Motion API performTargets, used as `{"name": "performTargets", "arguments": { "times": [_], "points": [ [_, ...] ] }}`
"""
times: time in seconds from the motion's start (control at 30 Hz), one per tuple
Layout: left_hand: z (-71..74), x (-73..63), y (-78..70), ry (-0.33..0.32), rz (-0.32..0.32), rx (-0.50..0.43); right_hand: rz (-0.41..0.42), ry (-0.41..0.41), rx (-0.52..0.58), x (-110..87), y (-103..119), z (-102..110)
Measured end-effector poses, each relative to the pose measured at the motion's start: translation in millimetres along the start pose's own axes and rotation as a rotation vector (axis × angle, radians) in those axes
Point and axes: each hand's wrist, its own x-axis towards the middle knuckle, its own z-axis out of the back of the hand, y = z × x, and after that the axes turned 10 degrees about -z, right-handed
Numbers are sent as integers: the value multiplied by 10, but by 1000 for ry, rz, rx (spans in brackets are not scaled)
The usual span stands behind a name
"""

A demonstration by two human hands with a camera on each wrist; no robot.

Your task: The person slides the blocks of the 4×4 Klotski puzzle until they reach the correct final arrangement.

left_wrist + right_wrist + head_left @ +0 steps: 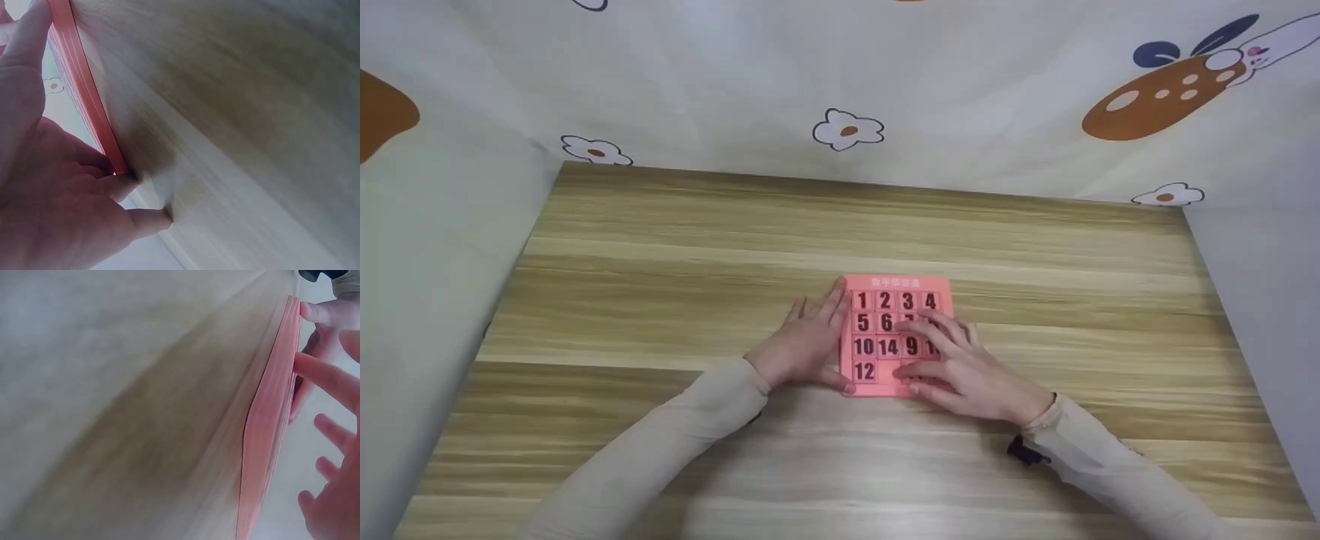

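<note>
A pink number slide puzzle (889, 391) lies flat on the table in the head view, its top row reading 1 to 4. In the bottom row, a gap sits just right of the 12 tile (865, 371). My left hand (806, 341) lies along the puzzle's left side, fingers extended at the edge and thumb at the lower left corner. Over the right part, my right hand (971, 375) spreads its fingers, with one fingertip at the tile right of the gap. That hand partly hides the right-hand tiles. The right wrist view shows a fingertip touching the puzzle's edge (270, 399).
The wood-grain table (660, 300) extends around the puzzle. A pale curtain (720, 90) printed with flowers and carrots hangs behind its far edge. A dark strap piece (1027, 451) shows at the right sleeve.
</note>
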Motion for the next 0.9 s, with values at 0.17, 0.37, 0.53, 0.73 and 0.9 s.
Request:
{"name": "performTargets", "arguments": {
  "times": [0.17,0.37,0.53,0.73,0.9],
  "points": [
    [-5,4,-2,-1,-4,-4,-39,11,15,8,0,10],
    [-9,-3,5,5,-3,14,-91,7,-32,111,29,0],
    [-6,0,9,14,1,12,-17,4,22,77,37,16],
    [7,3,6,10,1,30,-109,-91,-13,12,-2,62],
    [1,8,10,1,-6,28,-122,-89,-48,26,-11,60]
  ]
}}
